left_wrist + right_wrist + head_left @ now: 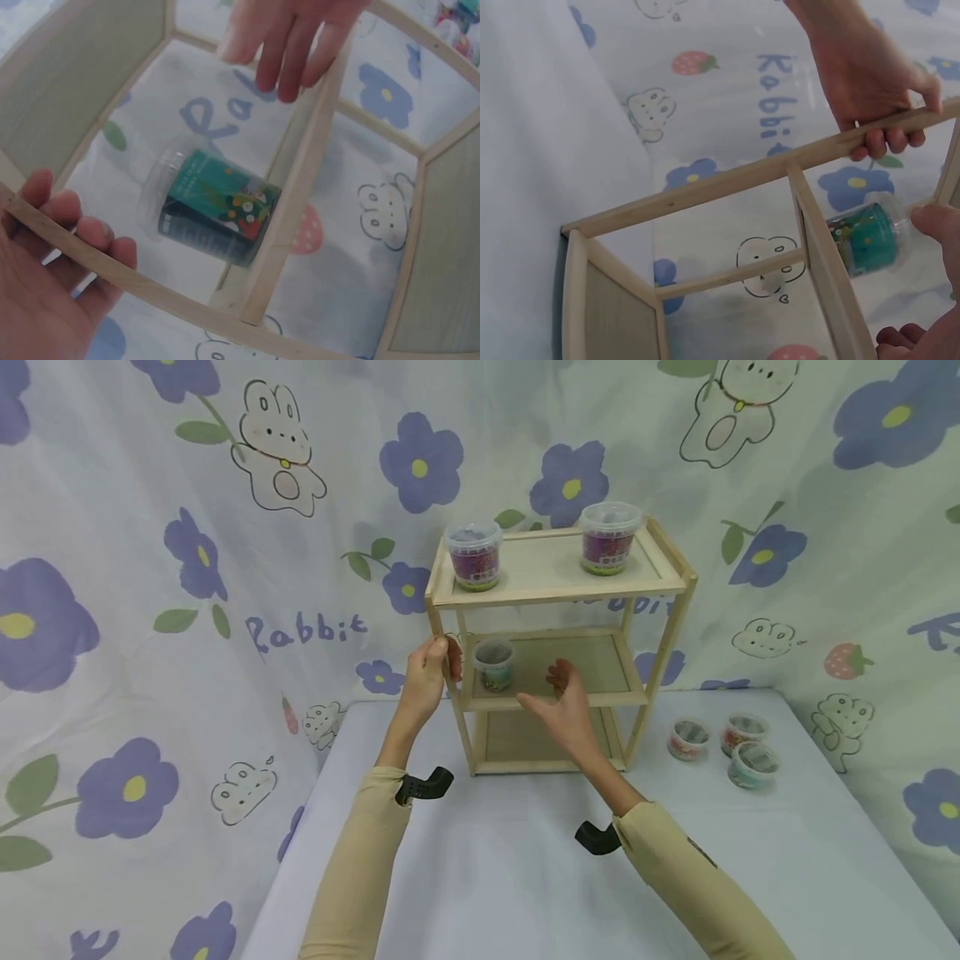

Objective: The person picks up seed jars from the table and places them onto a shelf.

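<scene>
A three-tier wooden shelf stands on the table. My left hand grips its front left post at middle-shelf height, fingers curled round the wood. A clear tub with a green label stands at the left of the middle shelf. My right hand hovers in front of that shelf, right of the tub, fingers relaxed and holding nothing. Two purple-labelled tubs stand on the top shelf.
Three small lidded tubs sit on the white tablecloth right of the shelf. The bottom shelf holds nothing visible. A flower-and-rabbit printed cloth hangs close behind the shelf and along both sides.
</scene>
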A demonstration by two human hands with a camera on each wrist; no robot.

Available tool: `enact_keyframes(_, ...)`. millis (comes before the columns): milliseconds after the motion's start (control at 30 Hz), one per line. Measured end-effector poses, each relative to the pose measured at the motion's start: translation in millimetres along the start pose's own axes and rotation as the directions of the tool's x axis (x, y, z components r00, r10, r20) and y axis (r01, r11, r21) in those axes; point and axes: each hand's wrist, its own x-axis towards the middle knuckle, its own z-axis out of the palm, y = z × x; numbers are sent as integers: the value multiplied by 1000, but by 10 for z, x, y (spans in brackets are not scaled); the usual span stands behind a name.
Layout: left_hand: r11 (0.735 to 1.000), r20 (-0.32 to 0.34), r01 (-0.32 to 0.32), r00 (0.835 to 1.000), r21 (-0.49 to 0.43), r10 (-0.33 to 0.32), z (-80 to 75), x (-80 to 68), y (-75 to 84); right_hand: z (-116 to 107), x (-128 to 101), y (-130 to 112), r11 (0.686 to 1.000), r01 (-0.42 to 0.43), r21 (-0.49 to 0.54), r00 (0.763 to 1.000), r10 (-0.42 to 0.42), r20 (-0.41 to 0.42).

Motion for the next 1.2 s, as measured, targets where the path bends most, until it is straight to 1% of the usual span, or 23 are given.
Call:
enact_keyframes(33,1000,-6,-1,1000,-2,1,-1,10,-50,-16,-23,5,1000,2,6,1000,-2,1)
enact_keyframes(67,1000,-6,5,1000,-5,-5,-1,13,-64,-33,-47,12,1000,2,7,1000,-2,2)
enact_keyframes(200,1000,-4,16,1000,-6,-16,8,8,-65,-108,-135,38,1000,-4,8,1000,4,1)
enact_keyframes(300,1000,-2,19,1000,5,-19,12,-12,-7,-163,-199,57,999,8,-38,1000,-8,-3)
enact_keyframes(400,1000,-7,16,1000,7,-16,12,-13,-18,-216,-266,88,996,37,-84,999,-37,0)
enact_keyframes(533,1000,-8,14,1000,-1,-14,20,-10,-33,-310,-385,120,992,46,-114,999,-45,4)
enact_keyframes(667,1000,-12,20,1000,-1,-20,27,-12,-46,-435,-535,159,986,21,-168,1000,-19,15)
enact_keyframes(767,1000,-14,22,1000,-4,-22,30,-14,-49,-548,-660,208,985,-13,-174,999,18,28)
enact_keyframes(867,1000,-6,13,1000,-10,-13,31,-11,-46,-678,-790,293,987,-56,-154,998,61,27)
enact_keyframes(1033,1000,-1,-10,1000,-14,10,26,6,-35,-915,-969,500,980,-120,-158,993,120,-6)
enact_keyframes(1200,1000,-16,-12,1000,-17,11,19,19,-52,-1177,-1056,676,964,-171,-204,985,162,-59)
